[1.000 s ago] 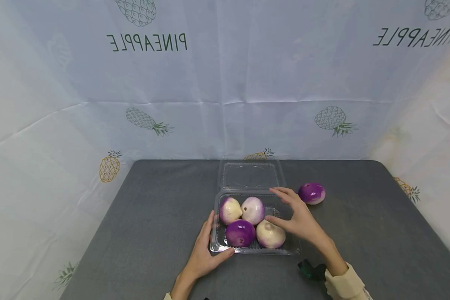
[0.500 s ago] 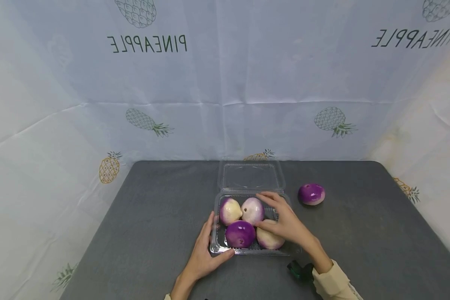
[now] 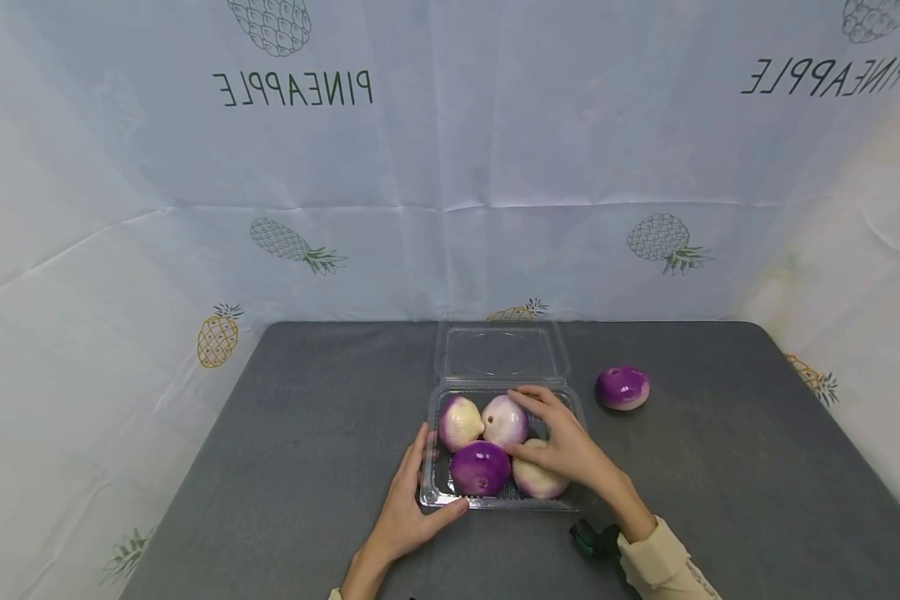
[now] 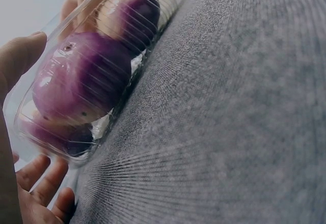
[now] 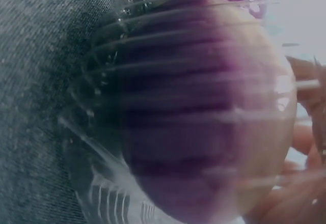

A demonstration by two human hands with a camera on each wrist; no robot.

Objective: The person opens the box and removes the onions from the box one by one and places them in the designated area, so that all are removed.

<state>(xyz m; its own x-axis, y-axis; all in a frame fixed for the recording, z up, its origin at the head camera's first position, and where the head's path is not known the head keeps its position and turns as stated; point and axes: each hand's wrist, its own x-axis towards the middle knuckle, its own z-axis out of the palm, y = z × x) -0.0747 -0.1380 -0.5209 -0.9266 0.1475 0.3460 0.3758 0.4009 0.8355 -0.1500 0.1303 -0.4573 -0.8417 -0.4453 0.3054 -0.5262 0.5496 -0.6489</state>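
A clear plastic clamshell container [image 3: 438, 492] stands with its lid [image 3: 504, 350] folded back. In it lie several purple-and-white onions, among them a deep purple one [image 3: 480, 468] at the front and a cream-topped one [image 3: 536, 482] at front right. My left hand [image 3: 408, 512] touches the container's left front corner, thumb along the front rim and fingers fairly straight beside the left wall. Over the container, my right hand [image 3: 562, 446] has its thumb and fingers around the right side of the pale back onion [image 3: 504, 421]. The right wrist view shows an onion [image 5: 204, 117] close up through the ribbed wall.
Another purple onion [image 3: 623, 388] lies on the dark grey table [image 3: 330, 417], right of the container. A pineapple-print cloth [image 3: 450, 150] hangs behind the table and at both sides. Beneath the right wrist is a small black-and-green object [image 3: 594, 540].
My right hand has moved left over the container and its thumb and fingers have come around the pale back onion. My left hand and the container have stayed in place.
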